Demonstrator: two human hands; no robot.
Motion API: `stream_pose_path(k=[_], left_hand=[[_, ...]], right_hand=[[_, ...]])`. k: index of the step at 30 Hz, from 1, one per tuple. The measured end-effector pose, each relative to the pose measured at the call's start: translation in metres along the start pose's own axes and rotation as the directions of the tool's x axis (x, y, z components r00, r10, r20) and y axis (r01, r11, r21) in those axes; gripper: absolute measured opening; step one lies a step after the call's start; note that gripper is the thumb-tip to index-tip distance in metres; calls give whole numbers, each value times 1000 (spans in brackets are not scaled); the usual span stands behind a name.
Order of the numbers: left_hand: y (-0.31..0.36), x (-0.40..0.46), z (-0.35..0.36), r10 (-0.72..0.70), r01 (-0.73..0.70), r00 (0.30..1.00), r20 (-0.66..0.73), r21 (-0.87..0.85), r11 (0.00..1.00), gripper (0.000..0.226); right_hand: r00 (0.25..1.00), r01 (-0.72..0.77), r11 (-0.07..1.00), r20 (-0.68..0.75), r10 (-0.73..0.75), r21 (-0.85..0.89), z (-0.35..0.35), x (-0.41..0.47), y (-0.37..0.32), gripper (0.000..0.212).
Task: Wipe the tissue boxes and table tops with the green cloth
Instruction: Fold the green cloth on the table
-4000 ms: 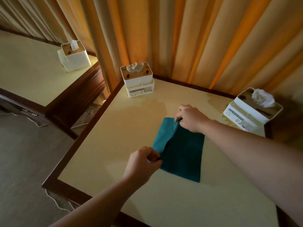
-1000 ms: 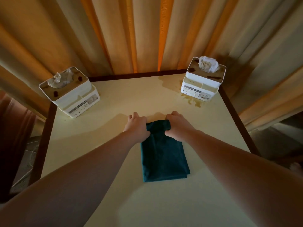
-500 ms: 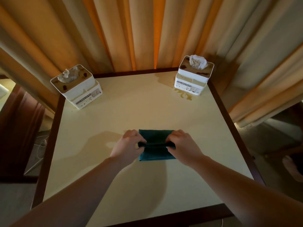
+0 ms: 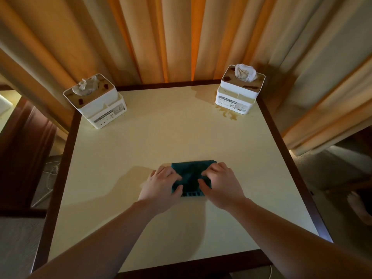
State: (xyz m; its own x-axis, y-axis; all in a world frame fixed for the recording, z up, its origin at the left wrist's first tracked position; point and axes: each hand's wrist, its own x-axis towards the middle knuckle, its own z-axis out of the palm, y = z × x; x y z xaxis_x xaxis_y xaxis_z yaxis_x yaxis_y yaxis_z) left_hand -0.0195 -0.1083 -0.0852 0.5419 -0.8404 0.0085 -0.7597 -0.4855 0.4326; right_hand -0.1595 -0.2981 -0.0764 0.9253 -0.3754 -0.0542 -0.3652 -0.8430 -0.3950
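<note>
Folded smaller now, green cloth [image 4: 190, 174] lies pressed under left hand [image 4: 161, 185] and right hand [image 4: 221, 184], fingers relaxed

The cloth [image 4: 191, 178] is now a small wad folded several times over on the table [image 4: 161, 141], where four seconds ago it lay as one long panel with a flap lifted. Half a second ago both hands pinched a raised fold across it; now the left hand [image 4: 161, 186] and right hand [image 4: 219, 184] rest flat on its two ends, fingers spread, pressing it down. The view faces the table squarely, with both tissue boxes [image 4: 96, 101] at its far corners, one having been near the picture's right edge before.
</note>
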Motion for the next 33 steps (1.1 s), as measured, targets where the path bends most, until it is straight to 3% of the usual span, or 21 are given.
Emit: stream_pose_path(k=[3,8,13,20,26,33], left_hand=[[9,12,5,37,-44,996,82,84,996,50],[5,24,21,-18,-37,956,292,183,982,69],[-10,29,28,-21,-71,939,343,255,964,73],[-22,30,21,-26,-81,930,367,275,958,80],[-23,48,8,17,-62,933,359,113,992,87],[-14,111,-24,68,-49,941,332,-63,997,96]], right_hand=[[999,22,1000,-23,-22,2,10,9,-11,43],[987,9,999,162,-2,-40,33,19,-20,60],[961,21,969,272,48,-248,45,23,-19,63],[949,-66,954,277,151,-293,41,25,-12,73],[947,-130,962,259,192,-239,28,36,-11,74],[923,-329,931,157,353,-156,-11,54,18,77]])
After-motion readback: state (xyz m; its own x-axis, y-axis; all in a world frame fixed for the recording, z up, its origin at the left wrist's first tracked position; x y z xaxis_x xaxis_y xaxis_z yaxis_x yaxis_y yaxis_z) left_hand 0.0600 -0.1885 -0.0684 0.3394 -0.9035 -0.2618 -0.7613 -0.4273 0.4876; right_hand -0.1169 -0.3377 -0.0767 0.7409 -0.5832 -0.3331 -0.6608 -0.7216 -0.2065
